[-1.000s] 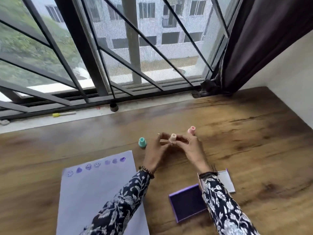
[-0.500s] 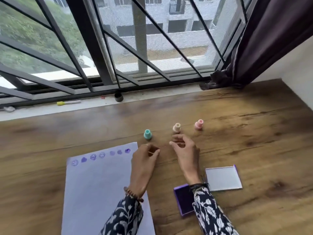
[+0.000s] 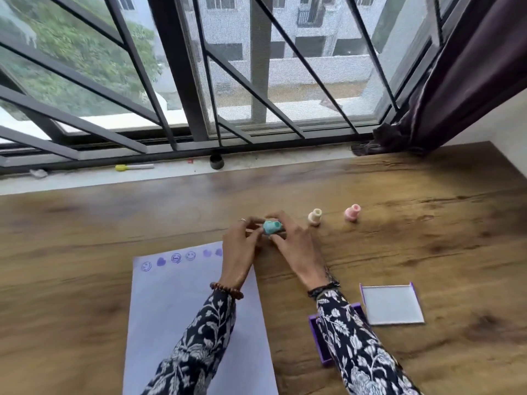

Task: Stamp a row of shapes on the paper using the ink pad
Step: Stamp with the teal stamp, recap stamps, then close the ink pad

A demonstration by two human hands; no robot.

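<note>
While held between both hands, teal stamp [image 3: 272, 227] lying tipped on its side, long axis running roughly left to right, hollow end toward the right. Nearest the camera, two patterned sleeves reaching forward. Under the right forearm, purple ink pad [image 3: 316, 334], mostly hidden, only its left edge showing; its lid [image 3: 391, 304] open-side up just to the right. On the left, paper [image 3: 182, 309], with a row of purple stamped shapes [image 3: 176, 258] along its far edge, the row's right end covered by the left hand. Beyond the paper's far right corner, left hand [image 3: 241, 250] and right hand [image 3: 293, 246], fingers curled, fingertips pinching the stamp from either side, just above the wooden table [image 3: 413, 252]. Ink pad back toward the body and to the right of the stamp, so closer to the right hand. Farther right, apart from the hands, cream stamp [image 3: 314, 216] and pink stamp [image 3: 352, 212], upright. Farthest, windowsill and barred window.
</note>
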